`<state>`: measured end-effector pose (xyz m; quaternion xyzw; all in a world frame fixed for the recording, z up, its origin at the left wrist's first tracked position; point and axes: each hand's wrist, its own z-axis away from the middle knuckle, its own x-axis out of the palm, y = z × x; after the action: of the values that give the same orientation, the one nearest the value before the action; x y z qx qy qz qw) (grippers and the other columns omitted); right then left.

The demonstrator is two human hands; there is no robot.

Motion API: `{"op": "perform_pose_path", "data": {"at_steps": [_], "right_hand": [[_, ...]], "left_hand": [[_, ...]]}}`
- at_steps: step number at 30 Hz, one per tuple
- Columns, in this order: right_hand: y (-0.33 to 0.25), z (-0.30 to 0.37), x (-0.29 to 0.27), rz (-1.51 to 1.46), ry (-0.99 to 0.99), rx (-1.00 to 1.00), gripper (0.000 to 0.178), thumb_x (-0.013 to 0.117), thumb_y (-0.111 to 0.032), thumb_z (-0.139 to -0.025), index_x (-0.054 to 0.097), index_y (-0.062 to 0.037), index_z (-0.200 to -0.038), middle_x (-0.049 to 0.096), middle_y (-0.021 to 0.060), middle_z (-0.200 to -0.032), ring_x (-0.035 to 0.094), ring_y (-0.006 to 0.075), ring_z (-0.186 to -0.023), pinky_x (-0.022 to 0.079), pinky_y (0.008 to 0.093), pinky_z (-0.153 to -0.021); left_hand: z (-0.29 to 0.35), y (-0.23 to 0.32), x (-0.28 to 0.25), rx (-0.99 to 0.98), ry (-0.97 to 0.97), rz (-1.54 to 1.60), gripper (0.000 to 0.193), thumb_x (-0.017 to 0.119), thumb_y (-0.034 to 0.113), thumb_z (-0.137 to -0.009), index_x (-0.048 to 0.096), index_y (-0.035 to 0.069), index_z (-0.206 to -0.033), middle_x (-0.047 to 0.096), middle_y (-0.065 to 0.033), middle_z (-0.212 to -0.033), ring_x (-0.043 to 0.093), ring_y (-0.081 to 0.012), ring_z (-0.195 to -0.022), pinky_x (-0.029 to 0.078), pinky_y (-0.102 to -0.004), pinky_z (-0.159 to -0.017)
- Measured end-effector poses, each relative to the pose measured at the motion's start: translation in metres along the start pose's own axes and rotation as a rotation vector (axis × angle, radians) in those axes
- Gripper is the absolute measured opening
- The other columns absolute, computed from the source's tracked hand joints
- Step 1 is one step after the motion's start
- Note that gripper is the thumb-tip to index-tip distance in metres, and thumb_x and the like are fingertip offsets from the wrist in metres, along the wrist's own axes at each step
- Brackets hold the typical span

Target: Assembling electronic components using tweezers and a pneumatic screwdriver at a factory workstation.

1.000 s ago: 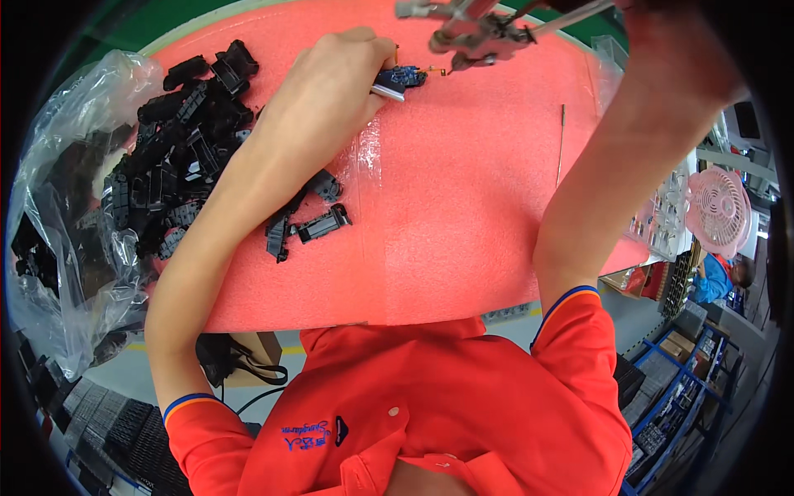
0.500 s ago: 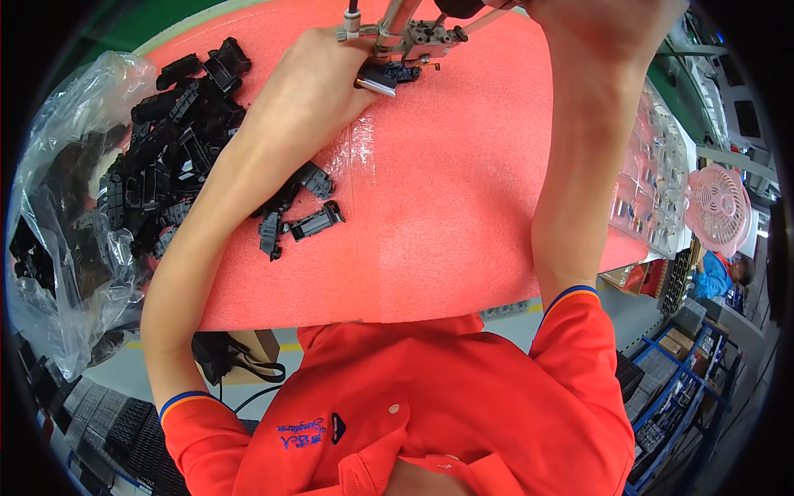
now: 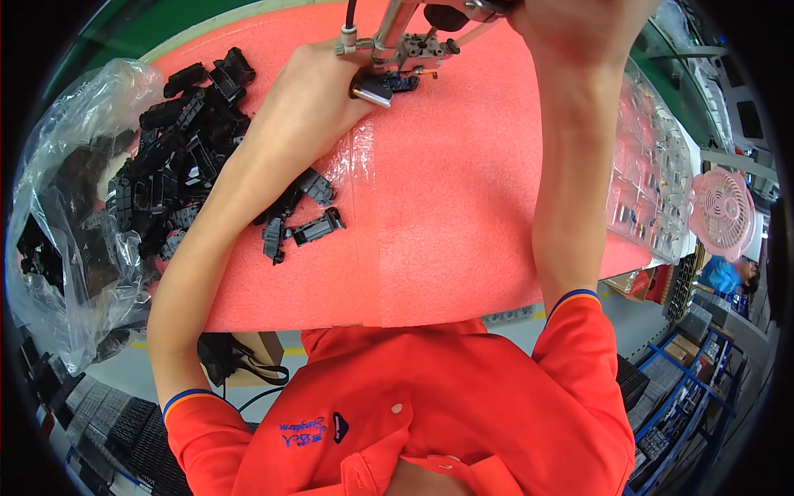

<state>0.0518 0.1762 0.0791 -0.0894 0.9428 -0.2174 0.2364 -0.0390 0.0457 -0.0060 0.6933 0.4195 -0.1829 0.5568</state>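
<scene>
At the top of the mat, my left hand (image 3: pixel 318 83) is closed round a small black part with a shiny silver strip (image 3: pixel 372 93). A dark piece with a short orange tab (image 3: pixel 404 83) sticks out to its right. A metal tool head with tubes and a steel rod (image 3: pixel 418 50) stands directly over this part, close to my fingers. My right hand (image 3: pixel 583 25) is raised at the upper edge beside the tool's upper body. Its fingers are cut off by the edge, so their grip is hidden.
A heap of black plastic housings (image 3: pixel 194 157) lies left on the pink foam mat (image 3: pixel 447 207), by a clear plastic bag (image 3: pixel 91 273). Several loose housings (image 3: pixel 318 226) lie near my left forearm. At right stand a clear compartment tray (image 3: pixel 649 182) and a pink fan (image 3: pixel 721 213).
The silver-stripped part has shifted slightly down and tilted with my left hand. My right hand and forearm have moved a little to the left. The tool head stays over the part.
</scene>
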Motion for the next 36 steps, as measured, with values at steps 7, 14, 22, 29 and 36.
{"op": "perform_pose_path", "data": {"at_steps": [7, 14, 22, 29, 36], "right_hand": [[-0.019, 0.008, -0.046, -0.069, -0.009, 0.019, 0.032, 0.073, -0.019, -0.081, 0.063, 0.0006, -0.104, 0.065, 0.0046, -0.082, 0.065, 0.0146, -0.074, 0.051, 0.0249, -0.069], [-0.009, -0.003, -0.022, -0.125, 0.008, 0.049, 0.034, 0.073, -0.020, -0.081, 0.062, 0.0013, -0.104, 0.065, 0.0046, -0.081, 0.065, 0.0145, -0.074, 0.051, 0.0250, -0.069], [-0.022, -0.003, -0.010, -0.197, 0.027, 0.088, 0.036, 0.073, -0.022, -0.081, 0.061, 0.0020, -0.105, 0.064, 0.0046, -0.079, 0.064, 0.0142, -0.073, 0.051, 0.0250, -0.068], [-0.025, -0.011, 0.009, -0.256, 0.041, 0.112, 0.038, 0.073, -0.023, -0.082, 0.060, 0.0027, -0.106, 0.063, 0.0045, -0.078, 0.064, 0.0141, -0.073, 0.051, 0.0250, -0.068], [-0.029, -0.015, 0.011, -0.314, 0.050, 0.138, 0.040, 0.073, -0.024, -0.082, 0.059, 0.0033, -0.107, 0.062, 0.0045, -0.077, 0.064, 0.0139, -0.072, 0.051, 0.0251, -0.067]], "left_hand": [[-0.002, 0.002, -0.003, -0.121, -0.032, 0.027, 0.029, 0.073, 0.007, -0.069, 0.065, -0.002, -0.095, 0.065, -0.0211, -0.086, 0.063, -0.0385, -0.079, 0.051, -0.0416, -0.072], [-0.006, 0.006, -0.006, -0.140, -0.065, -0.049, 0.028, 0.073, 0.008, -0.070, 0.065, -0.001, -0.096, 0.065, -0.0216, -0.083, 0.065, -0.0362, -0.078, 0.051, -0.0399, -0.071], [-0.001, 0.006, -0.004, -0.188, -0.024, -0.011, 0.030, 0.073, 0.010, -0.071, 0.067, 0.002, -0.100, 0.066, -0.0223, -0.085, 0.064, -0.0375, -0.079, 0.051, -0.0390, -0.072], [0.000, 0.003, -0.002, -0.051, 0.016, -0.035, 0.028, 0.072, 0.013, -0.074, 0.068, 0.005, -0.101, 0.065, -0.0202, -0.084, 0.063, -0.0370, -0.078, 0.051, -0.0390, -0.070], [-0.001, 0.001, -0.003, -0.118, -0.033, -0.016, 0.030, 0.071, 0.012, -0.075, 0.067, 0.005, -0.104, 0.065, -0.0194, -0.087, 0.062, -0.0361, -0.079, 0.051, -0.0380, -0.071]]}}
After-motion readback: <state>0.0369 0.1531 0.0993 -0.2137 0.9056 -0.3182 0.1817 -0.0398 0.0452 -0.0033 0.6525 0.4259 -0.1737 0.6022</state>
